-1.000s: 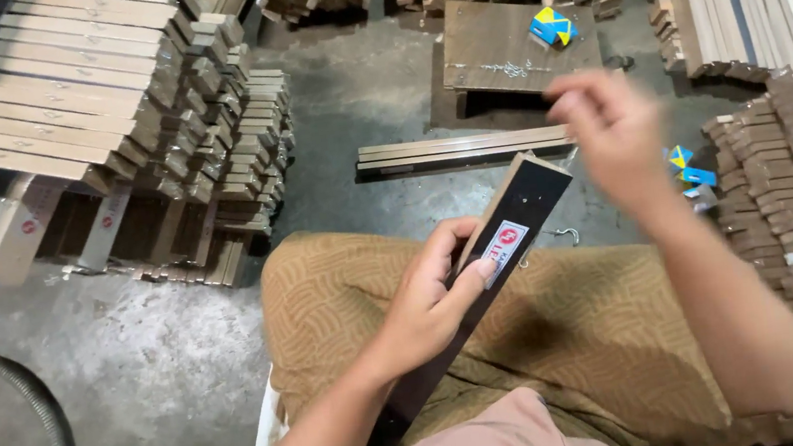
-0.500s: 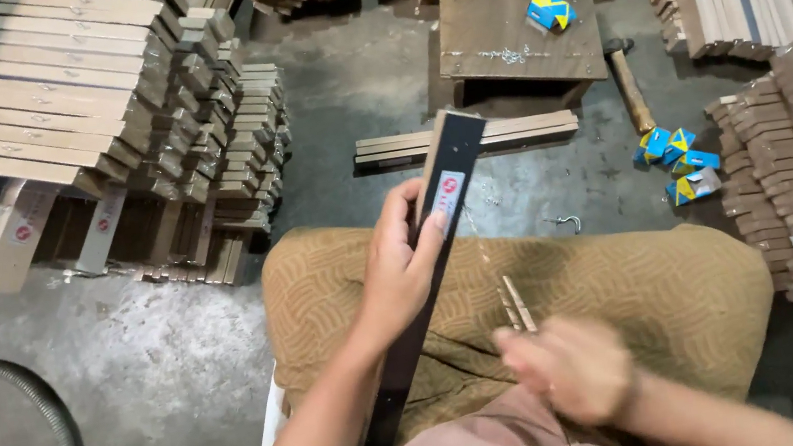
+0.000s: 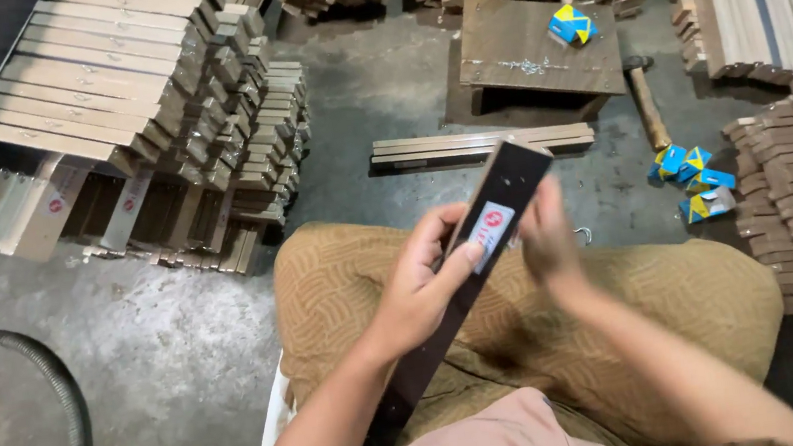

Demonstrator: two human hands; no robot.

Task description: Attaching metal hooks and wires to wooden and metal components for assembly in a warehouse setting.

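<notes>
I see my left hand (image 3: 422,288) wrapped around a long dark wooden slat (image 3: 464,280), fingers closed on its edge, thumb pressed just below a white and red label (image 3: 491,229) on its face. The slat slants up from my lap, its top end rising beyond my fingertips. My right hand (image 3: 548,243) is blurred, right beside the slat's far edge near the label; I cannot tell whether its fingers are open or gripping anything. Beyond my fingers lie a few pale strips (image 3: 481,145) on the concrete floor (image 3: 129,347), then a low wooden board (image 3: 538,59) bearing a small blue and yellow box (image 3: 572,25). A hammer (image 3: 646,102) lies right of my right hand.
</notes>
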